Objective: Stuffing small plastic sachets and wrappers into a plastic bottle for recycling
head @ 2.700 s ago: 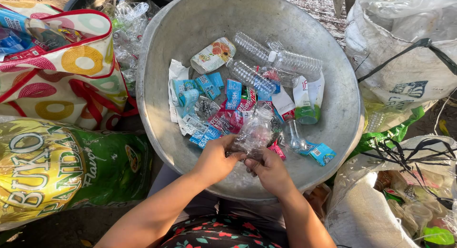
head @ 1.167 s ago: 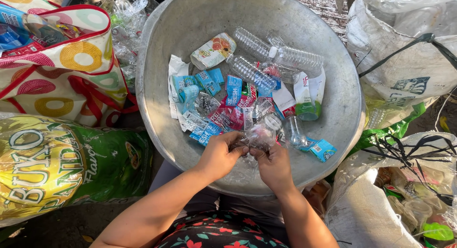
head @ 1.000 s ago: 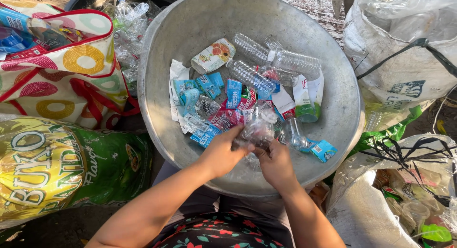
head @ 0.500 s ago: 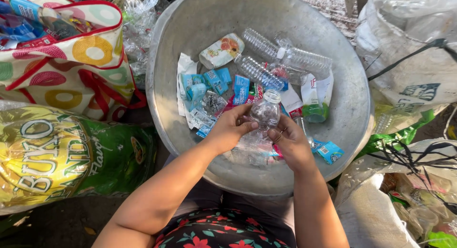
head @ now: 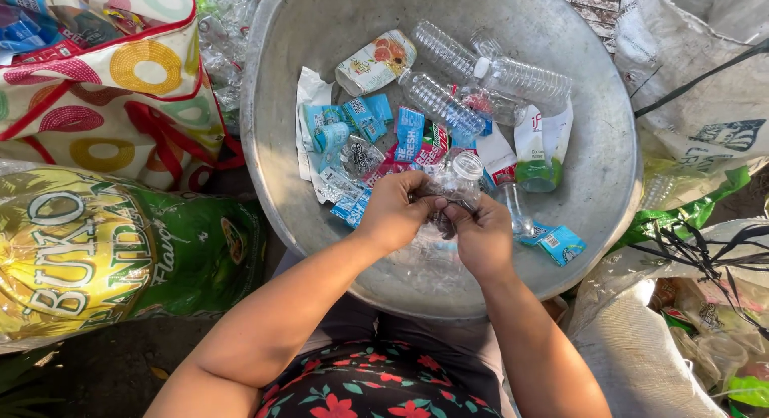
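Hands have moved up from the near rim toward the middle of the big metal basin (head: 609, 185) since a couple of seconds ago, carrying a small clear plastic bottle (head: 458, 181) with them. The left hand (head: 398, 210) and right hand (head: 481, 238) now meet over the pile of blue sachets (head: 360, 121), fingers curled and pinching the bottle's crumpled film or label from both sides; which exactly I cannot tell. The bottle sits raised above the litter, white-capped end pointing away, so the peeling appears under way rather than finished. Larger clear bottles (head: 513, 77) lie untouched farther back, and a flowered bag (head: 120, 89) stands off left.
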